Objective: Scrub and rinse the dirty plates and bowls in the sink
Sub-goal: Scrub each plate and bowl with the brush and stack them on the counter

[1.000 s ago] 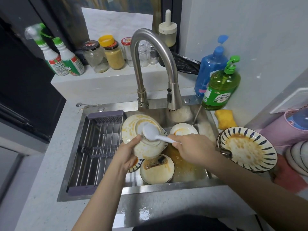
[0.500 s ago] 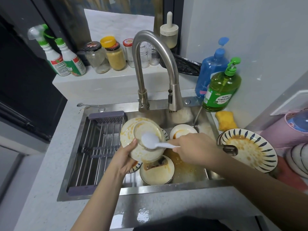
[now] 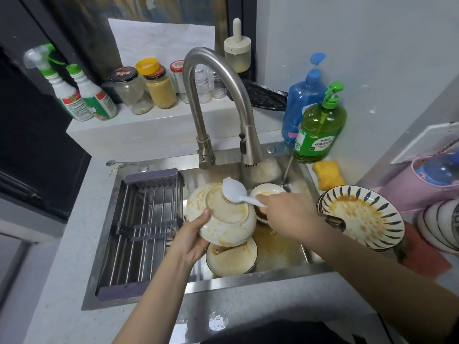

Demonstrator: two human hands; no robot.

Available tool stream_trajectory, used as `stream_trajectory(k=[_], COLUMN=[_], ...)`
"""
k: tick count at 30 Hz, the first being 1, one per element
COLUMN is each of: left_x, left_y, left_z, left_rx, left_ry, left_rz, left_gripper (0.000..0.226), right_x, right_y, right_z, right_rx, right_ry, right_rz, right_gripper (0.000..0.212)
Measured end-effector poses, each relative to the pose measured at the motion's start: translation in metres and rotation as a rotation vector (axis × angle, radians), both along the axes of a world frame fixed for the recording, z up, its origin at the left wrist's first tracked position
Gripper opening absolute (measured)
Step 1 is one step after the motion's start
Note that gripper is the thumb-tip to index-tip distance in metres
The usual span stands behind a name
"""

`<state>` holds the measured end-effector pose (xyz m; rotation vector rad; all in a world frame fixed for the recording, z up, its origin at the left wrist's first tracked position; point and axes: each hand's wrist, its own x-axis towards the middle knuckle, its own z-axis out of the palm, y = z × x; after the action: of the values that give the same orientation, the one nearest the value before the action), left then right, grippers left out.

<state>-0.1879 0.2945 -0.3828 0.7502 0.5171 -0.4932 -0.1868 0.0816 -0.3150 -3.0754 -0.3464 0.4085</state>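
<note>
My left hand [image 3: 192, 235] grips a white bowl [image 3: 229, 228] turned bottom-up over the sink [image 3: 273, 266], with orange sauce smears on it. My right hand [image 3: 289, 213] holds a white dish brush [image 3: 234, 191] whose bristles press on the bowl's upper base ring. A stained white plate [image 3: 198, 197] leans behind the bowl. Below it sits another dirty bowl [image 3: 232, 260], and a small bowl [image 3: 267, 191] lies near the back of the sink. On the counter to the right stands a stack of blue-striped plates [image 3: 362, 217] smeared with sauce.
A steel faucet [image 3: 223, 100] arches over the basin, no water running. A metal drying rack [image 3: 146, 227] fills the sink's left half. Green [image 3: 320, 130] and blue [image 3: 301, 100] soap bottles and a yellow sponge [image 3: 327, 175] stand at back right. Jars and spray bottles [image 3: 79, 95] line the ledge.
The brush has moved up from the bowl's middle to its upper rim. My left hand has tipped and lifted the bowl slightly.
</note>
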Motion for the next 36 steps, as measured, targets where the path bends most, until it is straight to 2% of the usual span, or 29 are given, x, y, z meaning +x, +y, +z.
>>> stream_trajectory(k=[3, 6, 9, 11, 13, 15, 18, 20, 23, 25, 29, 36], left_x=[0.002, 0.001, 0.004, 0.009, 0.014, 0.015, 0.010, 0.005, 0.007, 0.009, 0.003, -0.008], left_y=[-0.003, -0.008, -0.024, -0.035, -0.047, -0.061, -0.094, -0.116, -0.144, -0.163, -0.205, -0.256], left_z=[-0.005, -0.010, -0.007, -0.004, -0.002, 0.006, 0.018, 0.020, 0.011, 0.001, -0.014, -0.024], left_rx=[0.023, 0.093, 0.223, 0.335, 0.588, 0.908, 1.334, 1.489, 1.449, 1.476, 1.582, 1.635], left_ry=[0.002, 0.012, -0.067, -0.121, -0.243, -0.424, -0.790, -1.052, -1.246, -1.363, -1.586, -1.670], left_rz=[-0.013, -0.072, -0.239, -0.301, -0.422, -0.660, -0.957, -1.047, -1.165, -1.276, -1.410, -1.622], left_gripper=[0.025, 0.027, 0.039, 0.032, 0.026, 0.023, 0.010, 0.026, 0.057, 0.064, 0.067, 0.080], right_x=[-0.012, -0.026, -0.037, -0.046, -0.054, -0.062, -0.077, -0.086, -0.098, -0.102, -0.112, -0.129], right_y=[-0.016, -0.024, -0.044, -0.063, -0.083, -0.102, -0.124, -0.134, -0.150, -0.157, -0.170, -0.190], right_z=[-0.005, -0.010, -0.021, -0.024, -0.023, -0.022, -0.015, -0.008, -0.005, -0.008, -0.013, -0.022], right_rx=[-0.027, 0.130, 0.464, 0.649, 0.799, 0.981, 1.262, 1.422, 1.555, 1.580, 1.585, 1.540], right_ry=[0.055, 0.093, 0.135, 0.106, 0.086, 0.115, 0.181, 0.227, 0.247, 0.252, 0.225, 0.168], right_rz=[0.013, -0.002, -0.263, -0.468, -0.636, -0.796, -0.994, -1.064, -1.105, -1.109, -1.134, -1.166], right_gripper=[0.028, 0.028, 0.034, 0.036, 0.032, 0.028, 0.023, 0.019, 0.027, 0.035, 0.025, 0.023])
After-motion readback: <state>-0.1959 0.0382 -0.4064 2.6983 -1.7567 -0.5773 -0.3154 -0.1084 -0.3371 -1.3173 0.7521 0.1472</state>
